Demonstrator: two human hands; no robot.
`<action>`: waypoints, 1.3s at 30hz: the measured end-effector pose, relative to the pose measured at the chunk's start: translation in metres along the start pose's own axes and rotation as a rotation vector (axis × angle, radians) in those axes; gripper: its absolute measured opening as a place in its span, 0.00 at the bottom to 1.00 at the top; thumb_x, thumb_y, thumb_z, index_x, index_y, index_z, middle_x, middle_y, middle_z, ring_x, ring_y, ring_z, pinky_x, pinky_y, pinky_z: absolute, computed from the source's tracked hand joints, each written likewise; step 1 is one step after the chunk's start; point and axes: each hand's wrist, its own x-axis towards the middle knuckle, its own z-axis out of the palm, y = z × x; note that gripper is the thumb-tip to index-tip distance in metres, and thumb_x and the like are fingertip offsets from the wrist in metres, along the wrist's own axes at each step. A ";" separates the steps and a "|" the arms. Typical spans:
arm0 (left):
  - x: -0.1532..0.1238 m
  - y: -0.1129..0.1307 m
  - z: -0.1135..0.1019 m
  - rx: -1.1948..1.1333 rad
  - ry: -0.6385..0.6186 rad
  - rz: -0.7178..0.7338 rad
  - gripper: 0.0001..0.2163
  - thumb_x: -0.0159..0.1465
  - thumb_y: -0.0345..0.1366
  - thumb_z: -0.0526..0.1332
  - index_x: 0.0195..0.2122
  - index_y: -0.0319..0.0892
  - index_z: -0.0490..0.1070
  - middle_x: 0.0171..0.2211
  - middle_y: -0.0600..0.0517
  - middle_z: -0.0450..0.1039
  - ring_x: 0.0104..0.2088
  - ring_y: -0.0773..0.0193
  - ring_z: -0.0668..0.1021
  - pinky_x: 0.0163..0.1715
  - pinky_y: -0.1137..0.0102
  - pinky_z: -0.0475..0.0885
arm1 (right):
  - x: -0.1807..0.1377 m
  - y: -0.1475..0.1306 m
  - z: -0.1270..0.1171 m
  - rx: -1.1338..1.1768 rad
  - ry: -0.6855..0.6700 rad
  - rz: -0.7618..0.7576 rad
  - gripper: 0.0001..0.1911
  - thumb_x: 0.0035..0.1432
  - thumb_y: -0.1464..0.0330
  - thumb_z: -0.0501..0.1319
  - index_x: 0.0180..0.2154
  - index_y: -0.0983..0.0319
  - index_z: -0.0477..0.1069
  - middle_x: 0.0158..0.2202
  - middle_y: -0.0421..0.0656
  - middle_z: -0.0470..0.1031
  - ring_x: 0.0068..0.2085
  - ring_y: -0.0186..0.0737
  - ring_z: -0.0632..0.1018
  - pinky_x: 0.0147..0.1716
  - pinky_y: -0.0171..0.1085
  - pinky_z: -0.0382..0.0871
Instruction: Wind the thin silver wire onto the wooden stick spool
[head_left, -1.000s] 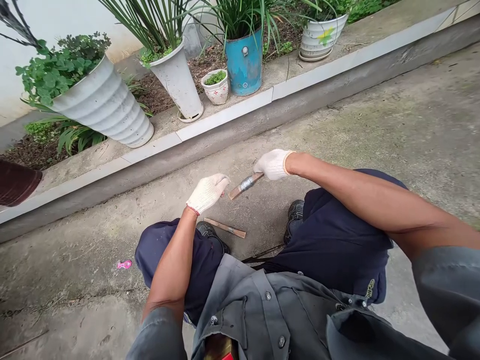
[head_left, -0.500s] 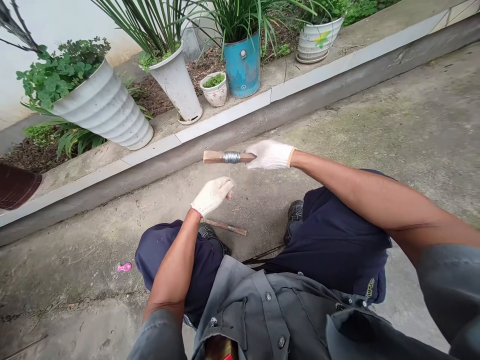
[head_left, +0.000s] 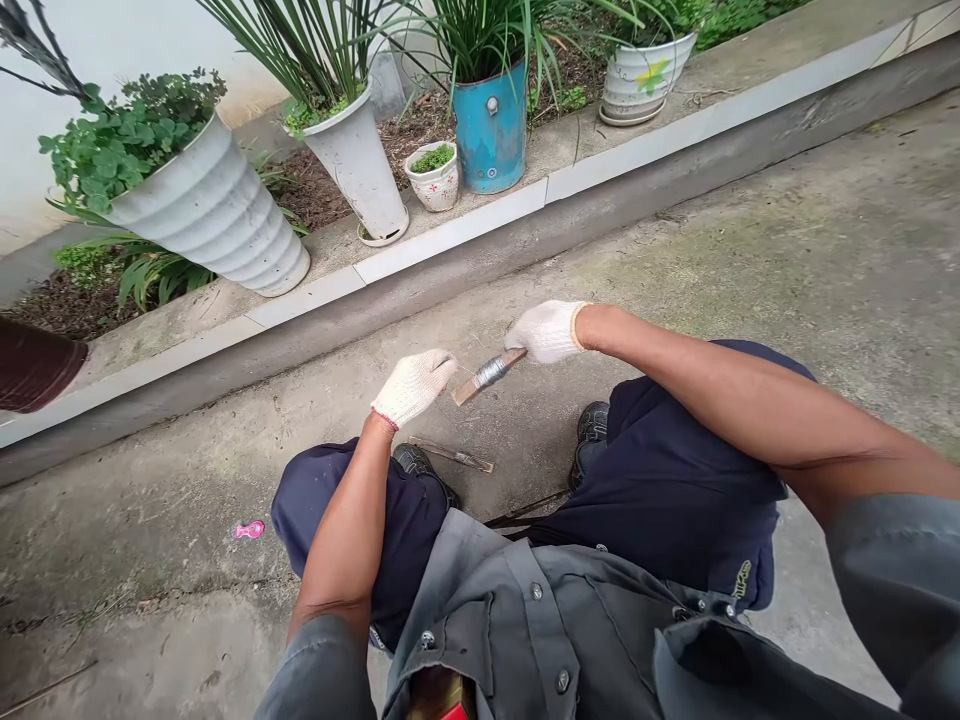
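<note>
My right hand [head_left: 546, 331], in a white knit glove, is closed round one end of a short wooden stick [head_left: 466, 391]. Silvery wire [head_left: 491, 372] is coiled about the stick's middle, and the free end of the wood tilts down toward my left. My left hand [head_left: 416, 385], gloved as well, is pinched shut just left of that free end. A thin strand of wire runs between the left fingertips and the coil. On the concrete below lies a second wooden stick [head_left: 454, 455], with something thin wound near its right part, beside my left shoe [head_left: 425, 470].
A low tiled ledge [head_left: 450, 238] crosses ahead, carrying white pots [head_left: 214, 215], a small patterned pot [head_left: 435, 185] and a blue bucket planter [head_left: 491, 130]. A small pink object [head_left: 250, 530] lies on the concrete left of my knee.
The stick has swung from level to slanted, its free end now lower and nearer my left hand. My right hand has moved slightly right and down; my left hand has shifted slightly left.
</note>
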 end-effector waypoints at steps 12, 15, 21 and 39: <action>0.001 0.000 0.005 -0.378 -0.100 0.169 0.16 0.70 0.45 0.56 0.32 0.41 0.76 0.29 0.52 0.78 0.34 0.62 0.79 0.42 0.70 0.71 | -0.014 0.011 -0.010 0.396 0.137 -0.139 0.12 0.56 0.60 0.64 0.39 0.60 0.76 0.27 0.35 0.72 0.29 0.33 0.69 0.30 0.34 0.54; 0.001 0.007 0.013 -0.422 -0.088 0.075 0.19 0.72 0.45 0.52 0.31 0.42 0.75 0.29 0.51 0.79 0.35 0.61 0.80 0.44 0.69 0.72 | -0.008 0.011 -0.014 0.380 0.256 -0.031 0.14 0.58 0.59 0.63 0.41 0.60 0.77 0.30 0.38 0.75 0.31 0.35 0.71 0.32 0.34 0.56; -0.002 0.016 0.018 -0.220 -0.149 0.078 0.19 0.73 0.44 0.51 0.27 0.44 0.72 0.29 0.54 0.78 0.35 0.62 0.78 0.43 0.70 0.70 | 0.002 0.013 -0.014 0.101 0.283 0.248 0.15 0.60 0.65 0.62 0.48 0.59 0.78 0.38 0.49 0.80 0.37 0.45 0.77 0.36 0.39 0.63; -0.001 -0.005 -0.004 -0.219 -0.092 0.076 0.18 0.72 0.47 0.53 0.35 0.41 0.77 0.33 0.54 0.78 0.36 0.62 0.77 0.38 0.72 0.68 | -0.010 0.016 0.000 0.311 -0.036 -0.224 0.10 0.55 0.62 0.64 0.36 0.60 0.75 0.26 0.36 0.71 0.28 0.33 0.69 0.31 0.35 0.56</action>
